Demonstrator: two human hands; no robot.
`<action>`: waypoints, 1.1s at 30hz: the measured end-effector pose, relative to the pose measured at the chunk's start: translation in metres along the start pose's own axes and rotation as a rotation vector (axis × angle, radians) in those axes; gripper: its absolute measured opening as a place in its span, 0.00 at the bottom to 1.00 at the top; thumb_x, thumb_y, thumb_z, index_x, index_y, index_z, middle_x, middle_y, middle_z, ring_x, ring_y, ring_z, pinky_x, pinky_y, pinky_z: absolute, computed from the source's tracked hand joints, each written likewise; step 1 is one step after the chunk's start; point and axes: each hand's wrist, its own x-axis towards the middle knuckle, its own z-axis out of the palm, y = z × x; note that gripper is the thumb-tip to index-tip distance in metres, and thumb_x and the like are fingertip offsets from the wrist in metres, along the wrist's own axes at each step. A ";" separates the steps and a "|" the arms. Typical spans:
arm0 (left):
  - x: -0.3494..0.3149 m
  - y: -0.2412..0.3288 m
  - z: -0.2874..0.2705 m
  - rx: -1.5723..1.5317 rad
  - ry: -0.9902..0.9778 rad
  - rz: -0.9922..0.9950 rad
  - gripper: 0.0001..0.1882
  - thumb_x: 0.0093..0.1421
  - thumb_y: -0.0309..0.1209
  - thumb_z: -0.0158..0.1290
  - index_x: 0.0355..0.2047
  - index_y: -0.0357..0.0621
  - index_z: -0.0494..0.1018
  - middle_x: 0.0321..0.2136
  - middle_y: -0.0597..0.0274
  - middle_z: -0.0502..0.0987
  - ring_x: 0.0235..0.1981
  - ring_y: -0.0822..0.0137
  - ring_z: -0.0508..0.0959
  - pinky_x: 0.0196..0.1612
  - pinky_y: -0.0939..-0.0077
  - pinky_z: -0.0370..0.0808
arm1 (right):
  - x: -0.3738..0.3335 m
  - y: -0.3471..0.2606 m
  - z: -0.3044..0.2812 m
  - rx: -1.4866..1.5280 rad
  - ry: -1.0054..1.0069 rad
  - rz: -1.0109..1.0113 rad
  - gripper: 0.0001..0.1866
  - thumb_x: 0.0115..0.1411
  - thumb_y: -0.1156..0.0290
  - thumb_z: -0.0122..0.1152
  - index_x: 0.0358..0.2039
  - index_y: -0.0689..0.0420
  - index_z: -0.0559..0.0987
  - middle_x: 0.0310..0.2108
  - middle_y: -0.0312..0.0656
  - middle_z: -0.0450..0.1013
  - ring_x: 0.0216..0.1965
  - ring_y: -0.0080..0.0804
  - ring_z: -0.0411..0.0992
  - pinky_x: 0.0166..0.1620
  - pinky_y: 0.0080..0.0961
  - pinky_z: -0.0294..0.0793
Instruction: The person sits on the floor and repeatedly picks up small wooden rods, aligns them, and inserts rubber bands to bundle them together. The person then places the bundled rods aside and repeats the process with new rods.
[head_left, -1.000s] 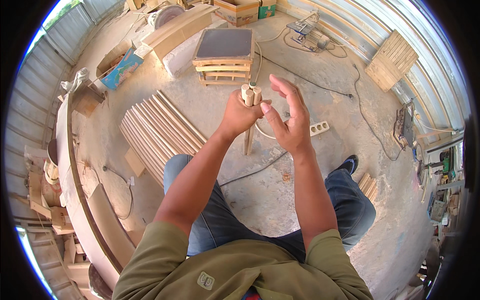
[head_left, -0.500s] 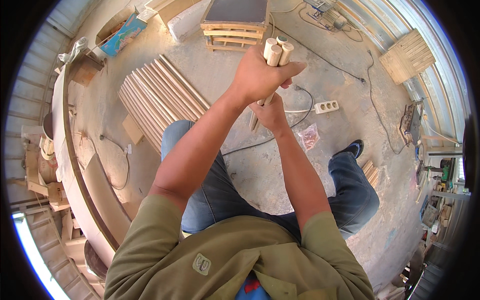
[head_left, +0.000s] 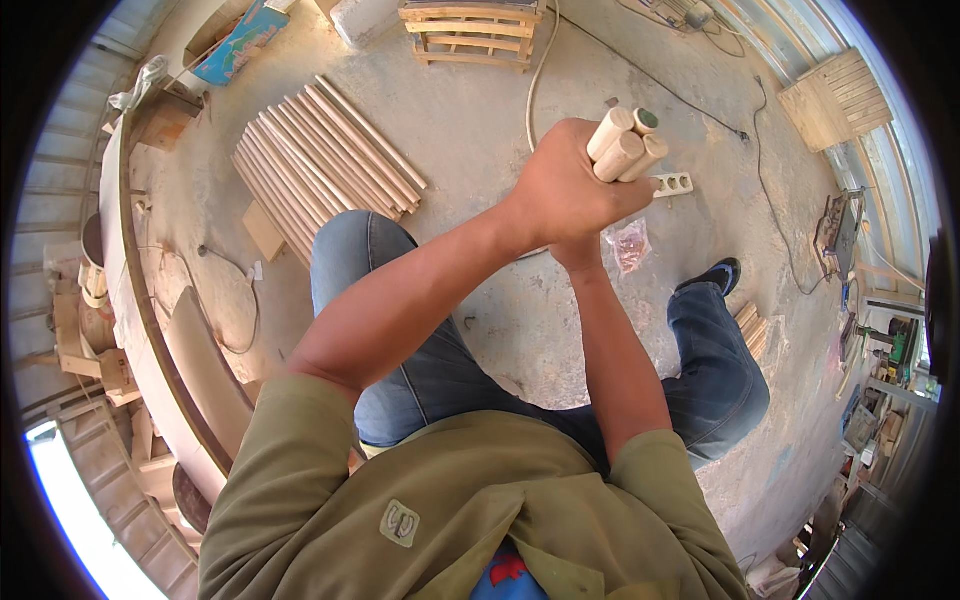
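Observation:
Several round wooden rods stand bundled upright, their top ends showing; one end is green. Near the top, my left hand is closed around the bundle. My right hand is closed lower on the same rods, directly under the left; most of its fingers and the lower part of the rods are hidden behind the left hand. Left of my knee, many similar long wooden rods lie side by side on the floor.
On the floor beyond my hands are a white power strip, a clear plastic bag of small reddish pieces and cables. A slatted wooden stand is at the back. A blue box sits far left; short wood pieces lie beside my right leg.
Both hands and the rod bundle have moved right and slightly nearer. The left hand now covers much of the right hand, and the rods' tops lean more to the right.

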 end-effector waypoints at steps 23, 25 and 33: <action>-0.066 0.035 0.066 -0.013 -0.150 0.063 0.14 0.57 0.30 0.72 0.33 0.43 0.75 0.28 0.65 0.81 0.29 0.76 0.78 0.35 0.73 0.78 | -0.091 -0.058 -0.027 0.471 0.136 0.101 0.19 0.68 0.69 0.66 0.58 0.57 0.75 0.58 0.34 0.70 0.58 0.25 0.70 0.61 0.28 0.71; -0.069 0.043 0.070 0.003 -0.181 0.102 0.14 0.57 0.30 0.73 0.32 0.43 0.75 0.27 0.65 0.80 0.28 0.76 0.78 0.34 0.74 0.77 | -0.096 -0.069 -0.026 0.569 0.170 0.118 0.19 0.67 0.69 0.66 0.57 0.57 0.76 0.57 0.35 0.72 0.57 0.25 0.71 0.60 0.28 0.72; -0.055 0.067 0.067 -0.042 -0.221 0.135 0.14 0.59 0.25 0.69 0.24 0.45 0.73 0.21 0.73 0.74 0.23 0.82 0.71 0.26 0.78 0.67 | -0.119 -0.046 -0.036 -0.114 0.240 0.105 0.16 0.65 0.65 0.70 0.50 0.58 0.82 0.46 0.39 0.81 0.49 0.26 0.78 0.52 0.31 0.77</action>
